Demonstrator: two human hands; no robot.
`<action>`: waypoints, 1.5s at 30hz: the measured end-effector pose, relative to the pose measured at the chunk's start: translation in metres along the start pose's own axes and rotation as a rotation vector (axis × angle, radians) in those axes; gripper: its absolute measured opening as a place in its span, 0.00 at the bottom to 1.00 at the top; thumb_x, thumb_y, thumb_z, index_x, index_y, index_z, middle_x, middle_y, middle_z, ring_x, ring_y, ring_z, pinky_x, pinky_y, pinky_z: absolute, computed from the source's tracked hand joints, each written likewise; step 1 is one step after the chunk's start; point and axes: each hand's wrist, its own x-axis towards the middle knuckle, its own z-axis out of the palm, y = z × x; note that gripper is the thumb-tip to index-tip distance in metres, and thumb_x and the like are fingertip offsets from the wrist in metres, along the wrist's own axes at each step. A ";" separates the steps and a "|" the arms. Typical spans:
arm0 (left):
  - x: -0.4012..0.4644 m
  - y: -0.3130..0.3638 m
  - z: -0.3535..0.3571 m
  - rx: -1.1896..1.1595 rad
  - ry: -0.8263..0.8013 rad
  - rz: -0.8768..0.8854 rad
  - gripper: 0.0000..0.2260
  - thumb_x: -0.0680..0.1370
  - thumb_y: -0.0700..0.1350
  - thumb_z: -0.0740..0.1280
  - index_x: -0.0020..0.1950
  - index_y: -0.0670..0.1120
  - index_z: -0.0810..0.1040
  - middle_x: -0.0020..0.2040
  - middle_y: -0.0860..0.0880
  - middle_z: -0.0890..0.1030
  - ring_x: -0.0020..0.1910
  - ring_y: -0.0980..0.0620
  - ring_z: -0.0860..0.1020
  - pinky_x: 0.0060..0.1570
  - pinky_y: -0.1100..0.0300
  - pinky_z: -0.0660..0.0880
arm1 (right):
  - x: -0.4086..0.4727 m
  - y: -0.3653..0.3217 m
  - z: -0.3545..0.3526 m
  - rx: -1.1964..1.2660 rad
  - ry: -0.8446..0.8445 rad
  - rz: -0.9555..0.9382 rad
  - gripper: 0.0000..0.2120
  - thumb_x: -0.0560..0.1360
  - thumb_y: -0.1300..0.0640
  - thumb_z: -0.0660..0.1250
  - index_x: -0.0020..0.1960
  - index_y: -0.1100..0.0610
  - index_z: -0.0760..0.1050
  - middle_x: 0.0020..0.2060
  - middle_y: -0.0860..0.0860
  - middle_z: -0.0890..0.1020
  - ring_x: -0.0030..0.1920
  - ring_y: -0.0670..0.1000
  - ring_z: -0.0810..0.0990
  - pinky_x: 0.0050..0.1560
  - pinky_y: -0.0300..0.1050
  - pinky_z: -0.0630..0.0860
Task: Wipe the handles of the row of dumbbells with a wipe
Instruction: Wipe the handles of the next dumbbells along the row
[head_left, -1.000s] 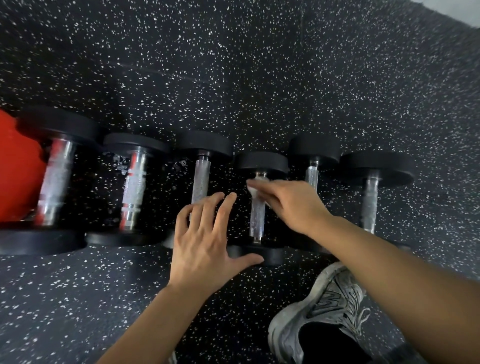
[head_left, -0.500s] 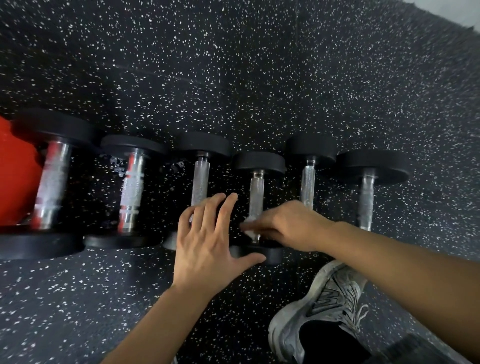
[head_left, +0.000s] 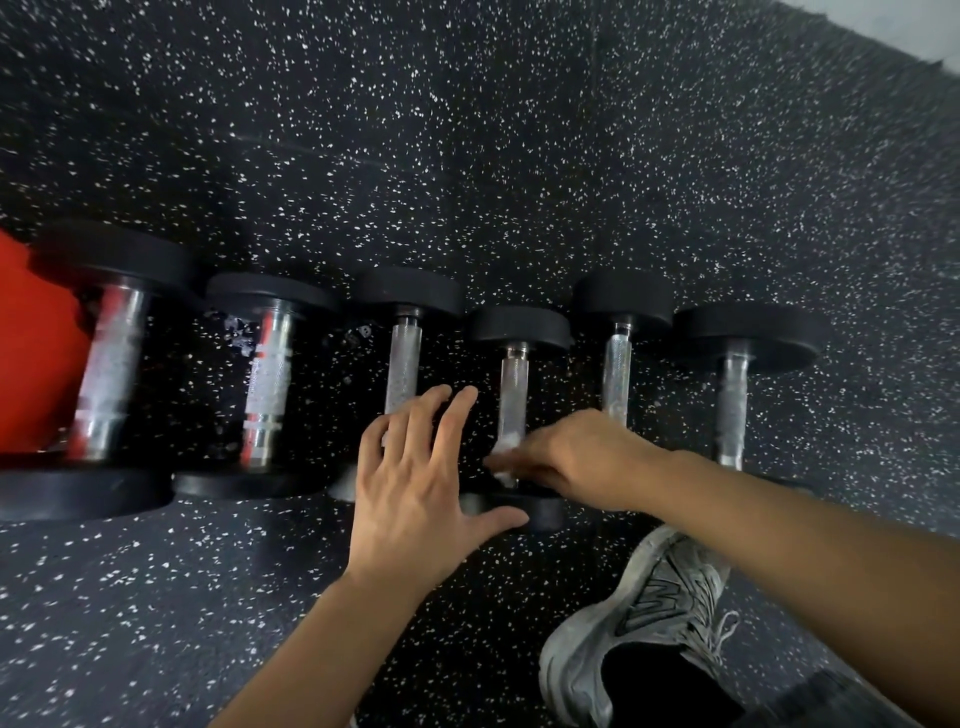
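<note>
Several black dumbbells with silver knurled handles lie in a row on the speckled rubber floor. My right hand (head_left: 576, 457) pinches a small white wipe (head_left: 506, 452) around the near end of the fourth dumbbell's handle (head_left: 514, 384). My left hand (head_left: 415, 488) is spread flat with fingers apart, resting over the near end of the third dumbbell (head_left: 402, 369), its thumb by the fourth dumbbell's near head (head_left: 540, 512). It holds nothing.
A red object (head_left: 31, 343) sits behind the largest dumbbell (head_left: 106, 364) at the far left. My grey sneaker (head_left: 639, 618) stands on the floor below my right forearm. Two more dumbbells (head_left: 732, 400) lie to the right of my right hand.
My right hand with the wipe slid down the fourth handle from its far end to its near end. My left hand stayed put.
</note>
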 end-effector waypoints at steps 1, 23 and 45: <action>0.000 0.000 0.000 -0.003 0.003 0.007 0.54 0.63 0.78 0.69 0.81 0.50 0.60 0.77 0.47 0.69 0.75 0.46 0.69 0.75 0.46 0.59 | 0.001 -0.002 -0.003 -0.016 0.000 -0.011 0.22 0.83 0.50 0.63 0.75 0.35 0.67 0.66 0.41 0.81 0.62 0.47 0.82 0.63 0.46 0.77; -0.001 -0.005 -0.003 -0.016 -0.009 0.017 0.54 0.65 0.77 0.68 0.82 0.52 0.58 0.78 0.50 0.68 0.74 0.49 0.68 0.75 0.50 0.56 | 0.016 0.018 -0.015 0.152 0.405 0.194 0.20 0.83 0.46 0.58 0.74 0.37 0.69 0.60 0.44 0.85 0.57 0.49 0.85 0.57 0.46 0.80; 0.002 0.008 -0.001 0.129 -0.042 -0.044 0.56 0.63 0.84 0.59 0.82 0.50 0.60 0.77 0.50 0.70 0.74 0.49 0.67 0.75 0.47 0.57 | 0.010 0.028 -0.003 0.084 0.270 0.106 0.20 0.84 0.41 0.54 0.74 0.33 0.66 0.66 0.43 0.81 0.60 0.49 0.83 0.58 0.46 0.80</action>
